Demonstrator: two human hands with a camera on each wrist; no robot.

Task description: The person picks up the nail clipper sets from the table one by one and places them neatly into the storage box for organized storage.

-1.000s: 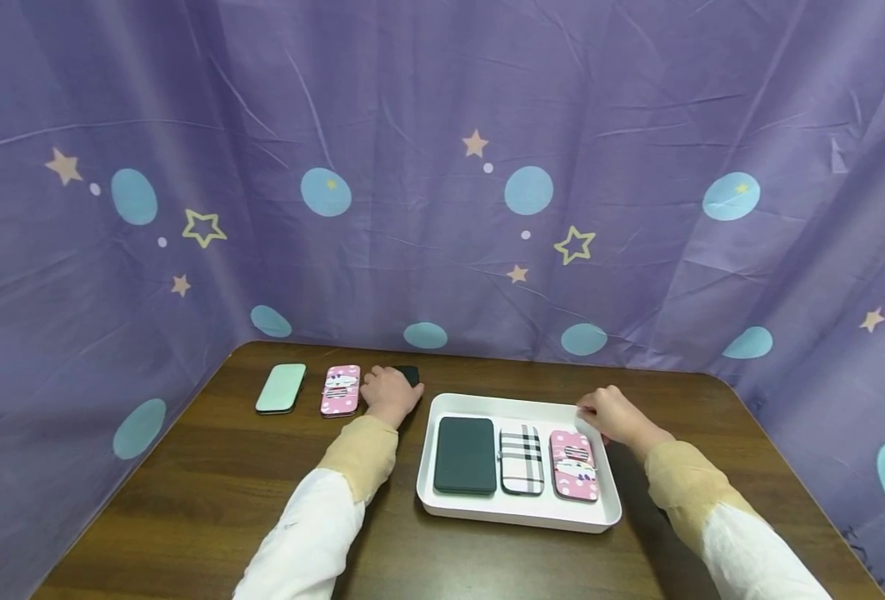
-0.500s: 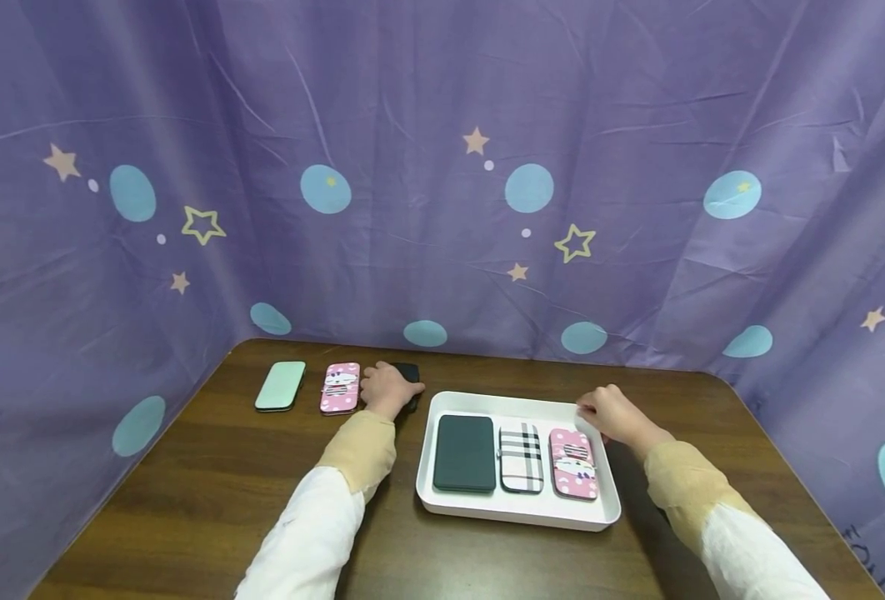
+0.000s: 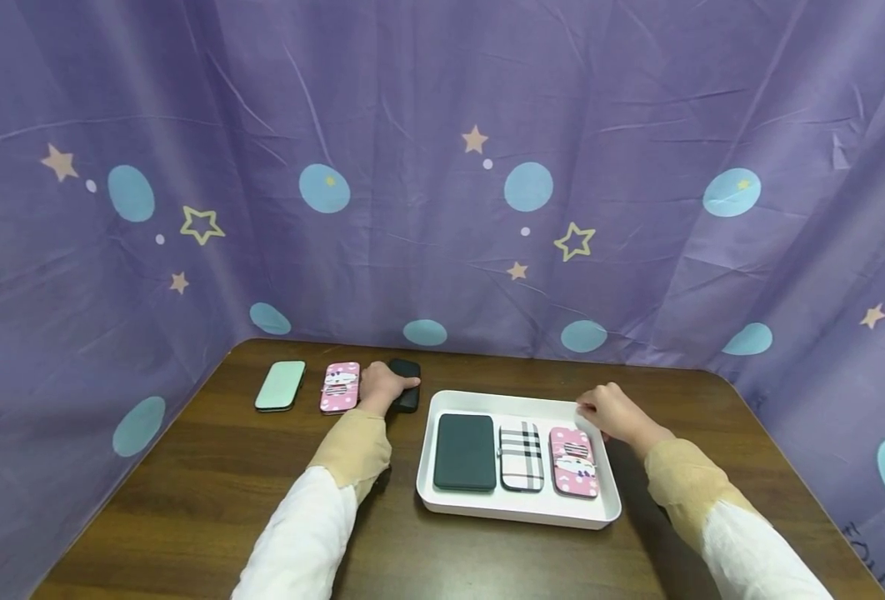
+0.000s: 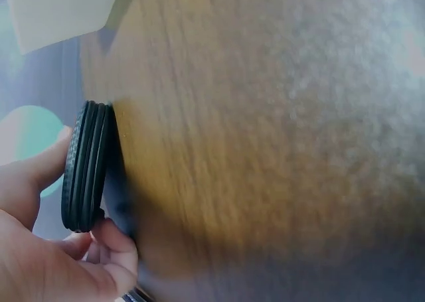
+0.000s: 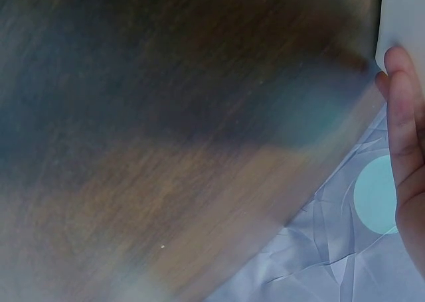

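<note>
My left hand (image 3: 379,388) is at a small black case (image 3: 408,398) at the back of the table. In the left wrist view, the thumb lies on the textured top of the case (image 4: 74,162) and curled fingers meet its lower edge, so it is pinched between them. The case sits tilted slightly against the wood, its ridged side showing. My right hand (image 3: 613,415) grips the far right corner of a white tray (image 3: 506,406). In the right wrist view its fingers lie along the outer wall of the tray (image 5: 402,23); the thumb is hidden.
Inside the tray lie a dark green case (image 3: 465,452), a plaid case (image 3: 521,457) and a pink cat-print case (image 3: 574,463). Left of my left hand are another pink case (image 3: 340,387) and a mint case (image 3: 281,386). A purple curtain (image 3: 427,125) hangs behind the table.
My left hand has narrowed and shifted slightly left, its fingers drawn in, so more of the black case shows. The right hand and the tray stay put.
</note>
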